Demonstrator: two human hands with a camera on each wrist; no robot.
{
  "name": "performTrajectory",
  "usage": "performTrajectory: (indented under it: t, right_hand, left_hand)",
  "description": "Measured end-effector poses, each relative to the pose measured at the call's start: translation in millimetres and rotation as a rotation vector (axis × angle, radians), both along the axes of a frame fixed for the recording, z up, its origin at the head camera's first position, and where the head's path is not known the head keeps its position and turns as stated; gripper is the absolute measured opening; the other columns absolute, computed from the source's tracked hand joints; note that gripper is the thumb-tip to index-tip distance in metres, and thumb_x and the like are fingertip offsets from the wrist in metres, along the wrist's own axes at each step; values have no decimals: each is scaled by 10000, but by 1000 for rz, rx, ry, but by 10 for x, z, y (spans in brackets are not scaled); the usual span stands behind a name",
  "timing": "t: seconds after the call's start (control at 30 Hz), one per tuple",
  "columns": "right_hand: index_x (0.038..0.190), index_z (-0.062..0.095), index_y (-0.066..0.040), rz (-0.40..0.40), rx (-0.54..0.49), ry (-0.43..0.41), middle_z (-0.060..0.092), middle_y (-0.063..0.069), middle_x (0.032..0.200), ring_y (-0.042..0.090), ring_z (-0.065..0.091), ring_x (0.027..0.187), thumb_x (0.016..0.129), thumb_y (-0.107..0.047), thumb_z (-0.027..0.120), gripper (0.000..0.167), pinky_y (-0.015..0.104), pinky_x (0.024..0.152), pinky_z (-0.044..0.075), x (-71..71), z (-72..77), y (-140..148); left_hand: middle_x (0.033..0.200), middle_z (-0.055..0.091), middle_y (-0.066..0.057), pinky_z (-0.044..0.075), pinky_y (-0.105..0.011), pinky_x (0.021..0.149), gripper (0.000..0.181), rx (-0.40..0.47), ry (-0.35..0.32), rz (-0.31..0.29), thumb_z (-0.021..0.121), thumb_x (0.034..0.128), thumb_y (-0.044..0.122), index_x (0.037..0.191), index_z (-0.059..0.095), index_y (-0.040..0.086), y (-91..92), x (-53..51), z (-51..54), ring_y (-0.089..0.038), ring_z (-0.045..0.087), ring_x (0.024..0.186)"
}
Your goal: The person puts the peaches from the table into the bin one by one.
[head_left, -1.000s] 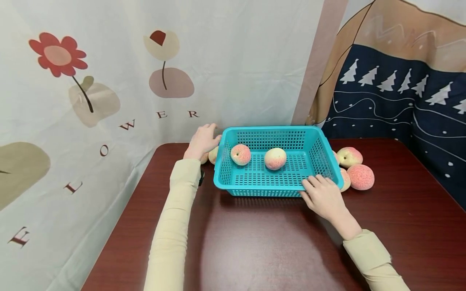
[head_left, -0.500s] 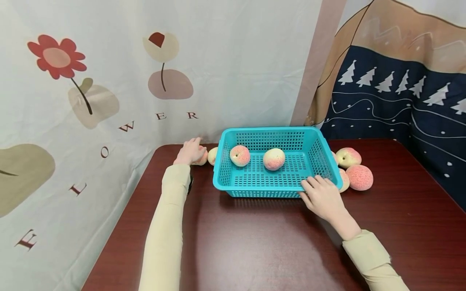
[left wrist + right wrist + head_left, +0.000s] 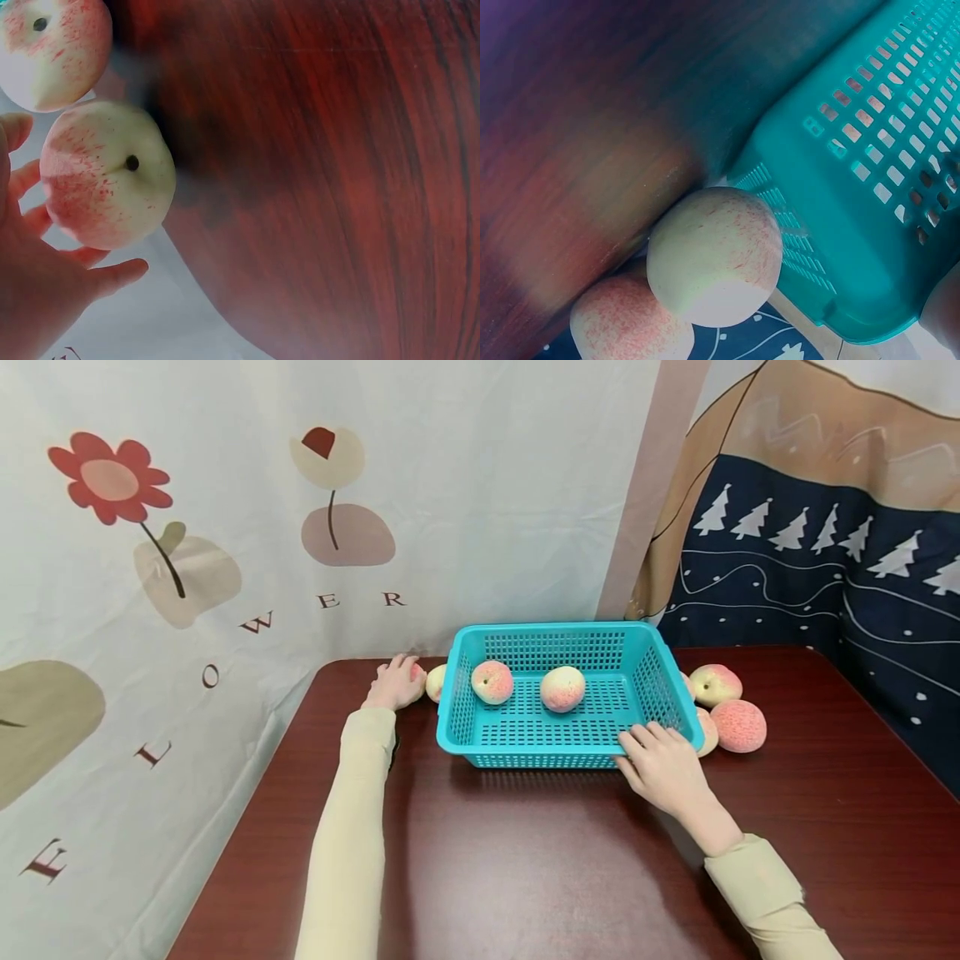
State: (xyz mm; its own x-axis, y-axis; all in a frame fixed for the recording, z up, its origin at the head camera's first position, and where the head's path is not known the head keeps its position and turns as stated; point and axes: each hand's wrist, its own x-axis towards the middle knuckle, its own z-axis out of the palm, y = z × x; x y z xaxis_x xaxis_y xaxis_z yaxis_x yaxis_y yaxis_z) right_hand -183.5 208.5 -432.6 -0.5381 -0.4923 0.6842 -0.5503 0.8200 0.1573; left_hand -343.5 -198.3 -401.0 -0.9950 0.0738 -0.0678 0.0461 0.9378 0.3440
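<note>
My left hand [image 3: 396, 682] lies over a peach at the table's back left, mostly covered in the head view. In the left wrist view the fingers [image 3: 112, 279] spread loosely around that peach [image 3: 105, 180], straight or only slightly bent. A second peach [image 3: 52, 52] sits beside it, against the basket's left side. My right hand [image 3: 662, 768] grips the front right rim of a turquoise plastic basket [image 3: 540, 748], fingers over the edge and thumb outside. Inside the basket are two peaches, one on the left [image 3: 492, 682] and one in the middle [image 3: 562, 689].
Several more peaches [image 3: 738, 726] cluster against the basket's right side; two show in the right wrist view, a pale one [image 3: 714, 255] and a redder one [image 3: 630, 322]. The dark red table [image 3: 525, 860] ends at a printed cloth [image 3: 487, 485] behind.
My left hand has left the basket's left rim, moved left and come down over the outer peach. The right hand keeps its grip on the basket, which stays in place.
</note>
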Motion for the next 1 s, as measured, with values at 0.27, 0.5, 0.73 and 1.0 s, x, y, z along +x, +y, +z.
performTrajectory:
  t: [0.27,0.5,0.73,1.0]
  right_hand:
    - [855,581,-39,-7,-1,-10,578,104,785,272,515,690,810,-230,589,196,380,578,422,7,-3,0]
    - [860,584,-31,-4,-1,-3,580,104,787,263,517,698,931,-290,468,292,376,584,423,12,-5,2]
    - [857,582,-34,-6,6,-9,577,101,782,259,512,691,794,-226,619,206,373,582,421,14,6,6]
    - [853,580,-33,1,0,-5,577,101,779,260,517,691,824,-231,598,201,372,576,422,16,11,3]
  left_hand:
    - [1362,240,-210,381,-616,914,482,10,12,64,330,985,411,1299,476,75,13,-24,-36,-480,303,1172]
    - [1354,274,-274,436,-583,901,460,0,24,149,358,988,382,1274,395,24,14,-14,-102,-493,390,1159]
    - [1366,360,-307,419,-582,960,577,-48,-1,175,341,972,385,1400,357,-1,20,39,-116,-511,436,1175]
    - [1288,447,-343,454,-559,924,600,-75,13,200,363,951,420,1355,411,-21,14,62,-138,-513,468,1139]
